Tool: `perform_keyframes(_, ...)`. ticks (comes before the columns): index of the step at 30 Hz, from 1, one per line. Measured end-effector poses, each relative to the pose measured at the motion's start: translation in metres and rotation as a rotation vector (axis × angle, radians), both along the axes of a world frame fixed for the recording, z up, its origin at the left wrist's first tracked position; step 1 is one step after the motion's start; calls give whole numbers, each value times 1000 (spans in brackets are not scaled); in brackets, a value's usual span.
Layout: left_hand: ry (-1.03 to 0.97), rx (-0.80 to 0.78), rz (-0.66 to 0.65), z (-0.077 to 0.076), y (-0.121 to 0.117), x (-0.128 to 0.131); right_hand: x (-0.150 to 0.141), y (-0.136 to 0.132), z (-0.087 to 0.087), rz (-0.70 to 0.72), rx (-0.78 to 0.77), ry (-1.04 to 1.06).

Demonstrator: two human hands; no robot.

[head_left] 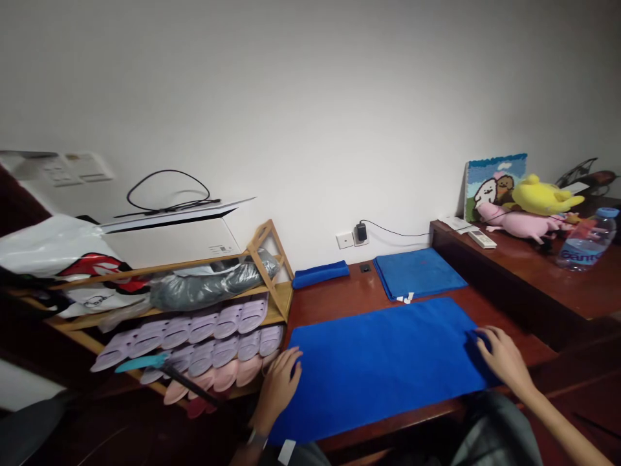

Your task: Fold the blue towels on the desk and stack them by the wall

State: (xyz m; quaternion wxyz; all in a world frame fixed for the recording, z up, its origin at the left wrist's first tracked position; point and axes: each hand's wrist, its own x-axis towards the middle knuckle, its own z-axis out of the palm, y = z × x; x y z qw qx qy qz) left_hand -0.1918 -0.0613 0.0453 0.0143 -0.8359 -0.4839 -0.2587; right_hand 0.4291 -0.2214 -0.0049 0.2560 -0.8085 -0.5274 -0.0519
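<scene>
A bright blue towel (388, 369) is spread flat over the front of the wooden table, with a white tag at its lower left corner. My left hand (279, 388) is at the towel's left edge, fingers and thumb curled around it. At the opposite edge, my right hand (502, 356) pinches the towel, which lifts slightly and casts a shadow there. Behind it lies a folded blue towel (420, 272) with white tags. Against the wall sits a narrow rolled or folded blue cloth (321, 274).
On the left stands a wooden rack (279, 294) with lilac slippers (218, 323), pink slippers and a white box (174, 239). A raised brown surface (543, 272) on the right holds plush toys (528, 217), a remote (482, 239) and a water bottle (587, 243). A charger (361, 231) is plugged into the wall.
</scene>
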Motion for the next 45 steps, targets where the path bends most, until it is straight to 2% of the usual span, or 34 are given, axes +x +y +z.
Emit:
perform_keyframes(3, 106, -78, 63, -5, 43, 36, -18, 51, 4, 185, -102, -6)
perform_keyframes(6, 226, -191, 173, -23, 72, 47, -25, 83, -6, 185, -323, -15)
perform_keyframes(8, 267, -251, 232, -36, 82, 43, -22, 93, -11, 133, -420, -16)
perform_keyframes(10, 286, -272, 260, -45, 87, 37, -16, 99, -9, 91, -453, -21)
perform_keyframes(12, 304, -269, 272, -49, 89, 33, -15, 107, 1, 57, -437, -39)
perform_keyframes(14, 326, -255, 278, -48, 88, 34, -28, 122, 16, 54, -392, -75)
perform_keyframes(17, 325, -186, 224, -42, 83, 52, -80, 150, 31, 239, -293, -113)
perform_keyframes(20, 297, -139, 80, -38, 78, 86, -155, 175, 30, 514, -290, -58)
perform_keyframes(22, 294, -176, 13, -38, 76, 103, -192, 185, 23, 574, -334, 1)
perform_keyframes(24, 298, -222, 15, -41, 78, 105, -203, 189, 14, 535, -359, 28)
perform_keyframes(25, 301, -236, 38, -42, 79, 100, -198, 189, 9, 499, -363, 26)
perform_keyframes(27, 311, -245, 102, -45, 84, 80, -167, 183, 1, 413, -374, 9)
perform_keyframes(31, 320, -243, 173, -48, 92, 41, -70, 163, -13, 211, -438, -31)
perform_keyframes(33, 313, -241, 173, -48, 93, 35, -27, 155, -18, 126, -475, -40)
perform_keyframes(35, 306, -246, 170, -47, 93, 35, 0, 150, -23, 63, -491, -39)
perform_keyframes(37, 306, -255, 172, -45, 93, 38, 14, 149, -27, 34, -482, -35)
perform_keyframes(41, 308, -279, 172, -42, 93, 40, 18, 150, -29, 24, -486, -36)
perform_keyframes(45, 303, -284, 168, -38, 92, 42, 17, 152, -19, 13, -540, 2)
